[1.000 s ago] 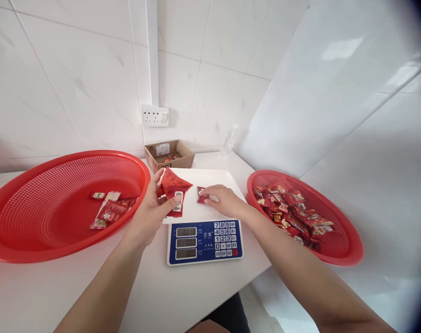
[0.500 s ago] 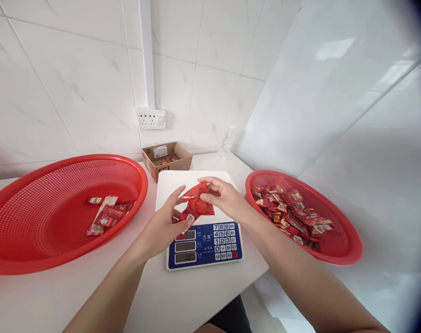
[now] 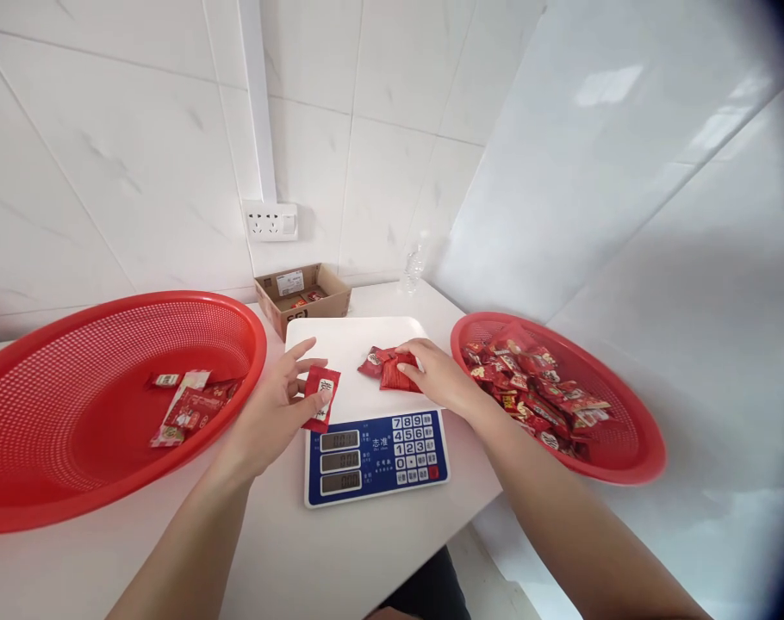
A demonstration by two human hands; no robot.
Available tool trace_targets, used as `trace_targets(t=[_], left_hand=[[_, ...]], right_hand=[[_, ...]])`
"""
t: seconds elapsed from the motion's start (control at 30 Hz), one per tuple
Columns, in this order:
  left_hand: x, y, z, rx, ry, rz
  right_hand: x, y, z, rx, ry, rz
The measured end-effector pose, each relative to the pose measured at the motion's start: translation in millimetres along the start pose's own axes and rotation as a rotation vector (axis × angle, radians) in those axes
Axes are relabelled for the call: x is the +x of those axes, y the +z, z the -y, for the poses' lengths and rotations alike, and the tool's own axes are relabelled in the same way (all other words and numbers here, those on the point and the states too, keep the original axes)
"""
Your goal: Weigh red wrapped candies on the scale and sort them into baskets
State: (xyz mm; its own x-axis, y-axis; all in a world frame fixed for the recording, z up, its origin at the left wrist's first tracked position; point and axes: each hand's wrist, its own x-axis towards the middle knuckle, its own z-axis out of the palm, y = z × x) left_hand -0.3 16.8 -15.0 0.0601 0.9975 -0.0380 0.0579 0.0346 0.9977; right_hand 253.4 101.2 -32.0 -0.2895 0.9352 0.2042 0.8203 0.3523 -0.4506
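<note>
My left hand [image 3: 279, 413] pinches a small red snack packet [image 3: 322, 399] with a white label between thumb and fingers, over the left front of the scale's pan. Its other fingers are spread. On the white pan of the digital scale [image 3: 366, 331], my right hand [image 3: 431, 372] has thumb and fingers closed on a red snack packet [image 3: 397, 374]. Another red packet [image 3: 370, 362] lies against that one on its left. The hand partly hides the right end of the held packet. Below the pan is the blue keypad panel [image 3: 380, 465], whose display digits are too faint to read surely.
To the left stands a large red mesh basket [image 3: 75, 320] with several packets in it. A smaller red basket [image 3: 647, 452] on the right holds a heap of packets. Behind the scale are a cardboard box [image 3: 327, 301] and a clear plastic bottle [image 3: 413, 269], near the tiled wall.
My hands have moved apart. The left has drawn one packet away to the left, and the right has lowered the other packets onto the scale's pan.
</note>
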Motion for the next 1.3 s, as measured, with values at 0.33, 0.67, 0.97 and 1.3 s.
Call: trace_targets(t=[0.33, 0.67, 0.97, 1.3], left_hand=[[-1, 15.3, 2, 0.039, -0.014, 0.03], [0, 24.0, 16, 0.28, 0.199, -0.094], [1, 5.0, 8, 0.447, 0.325, -0.202], [-1, 1.3, 1, 0.462, 0.325, -0.22]], right_hand=[[-10, 5, 32, 0.336, -0.103, 0.019], [-9, 9, 62, 0.497, -0.046, 0.052], [-10, 7, 30, -0.076, -0.158, -0.028], [-17, 12, 30, -0.016, -0.252, 0.103]])
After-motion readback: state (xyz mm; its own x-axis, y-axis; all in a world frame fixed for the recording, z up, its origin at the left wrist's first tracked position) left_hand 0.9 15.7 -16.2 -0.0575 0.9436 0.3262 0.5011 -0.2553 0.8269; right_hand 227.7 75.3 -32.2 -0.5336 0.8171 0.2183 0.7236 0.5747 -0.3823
